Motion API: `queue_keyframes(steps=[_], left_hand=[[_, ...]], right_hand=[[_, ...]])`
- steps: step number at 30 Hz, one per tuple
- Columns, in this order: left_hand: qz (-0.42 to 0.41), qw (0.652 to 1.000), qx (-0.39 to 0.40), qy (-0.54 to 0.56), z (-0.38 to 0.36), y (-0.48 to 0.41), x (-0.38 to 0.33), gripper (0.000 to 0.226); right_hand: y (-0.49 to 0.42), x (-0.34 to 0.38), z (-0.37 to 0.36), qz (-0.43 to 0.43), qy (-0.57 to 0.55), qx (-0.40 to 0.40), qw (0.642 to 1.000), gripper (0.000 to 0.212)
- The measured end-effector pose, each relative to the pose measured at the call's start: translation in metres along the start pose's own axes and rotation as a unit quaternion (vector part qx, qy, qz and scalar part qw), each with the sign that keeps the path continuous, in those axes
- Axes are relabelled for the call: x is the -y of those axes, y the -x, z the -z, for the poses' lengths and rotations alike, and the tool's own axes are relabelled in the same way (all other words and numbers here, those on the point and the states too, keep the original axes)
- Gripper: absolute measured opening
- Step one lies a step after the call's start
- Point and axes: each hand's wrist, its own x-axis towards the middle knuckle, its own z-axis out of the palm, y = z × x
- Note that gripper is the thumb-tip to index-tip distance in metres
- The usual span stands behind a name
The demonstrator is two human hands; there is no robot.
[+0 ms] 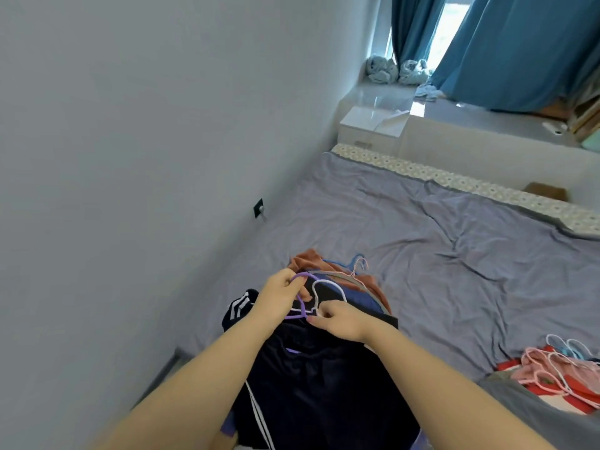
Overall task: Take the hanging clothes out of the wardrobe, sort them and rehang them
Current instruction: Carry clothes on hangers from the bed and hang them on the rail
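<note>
- Evidently sorting: purple hanger is gripped by left hand, white hanger pinched by right hand.
- Next, they must likely be separated, over clothes at 6 o'clock.

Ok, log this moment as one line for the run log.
stage: sorting on bed | left hand grip: holds purple hanger | right hand grip: pinches white hanger | beneath: dark striped garment
</note>
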Motion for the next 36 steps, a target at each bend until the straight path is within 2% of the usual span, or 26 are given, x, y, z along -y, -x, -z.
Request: queue_keyframes(steps=[2,5,10,11,13,16,20,23,26,29,32,36], left_hand=[[0.003,1.000,0.006,-0.031,0.009,0.009,0.001,0.023],[-0.013,0.998,-0.010,-0.066,0.015,0.024,0.006,0.024],[0.042,0.991,-0.128,-0.013,0.029,0.025,0.012,0.023],[0.043,0.990,-0.130,-0.009,0.033,0.025,0.014,0.022],[0.019,0.996,-0.086,-0.024,0.036,0.029,0.013,0.022],[-0.074,0.995,-0.023,-0.062,0.028,0.038,0.007,0.025],[-0.140,0.988,0.014,-0.061,0.017,0.052,-0.007,0.019],[-0.128,0.991,-0.020,-0.034,0.017,0.065,-0.016,0.024],[-0.117,0.990,-0.067,-0.047,0.006,0.084,-0.023,0.018],[-0.088,0.990,-0.109,-0.020,-0.018,0.106,-0.030,0.016],[-0.054,0.986,-0.157,0.000,-0.038,0.131,-0.032,0.021],[-0.004,0.965,-0.261,0.004,-0.041,0.172,-0.025,0.022]], right_hand=[[0.009,0.005,0.002,-0.017,-0.016,-0.003,1.000,0.043],[0.018,0.010,0.003,-0.014,0.018,-0.004,1.000,0.041],[0.025,0.013,0.006,-0.001,0.010,-0.066,0.998,0.046],[0.027,0.013,0.007,-0.002,0.008,-0.074,0.997,0.047],[0.028,0.013,0.009,0.005,0.031,-0.082,0.996,0.042],[0.025,0.023,0.005,0.030,0.049,-0.080,0.995,0.027],[0.023,0.038,-0.010,0.065,-0.022,-0.028,0.997,0.029],[0.027,0.040,-0.016,0.076,-0.075,0.008,0.994,0.020],[0.042,0.032,-0.017,0.096,-0.113,0.038,0.988,0.008],[0.060,0.024,-0.019,0.128,-0.070,0.059,0.988,0.008],[0.079,0.019,-0.027,0.168,0.015,0.045,0.985,0.012],[0.097,0.027,-0.045,0.234,0.049,0.062,0.969,0.013]])
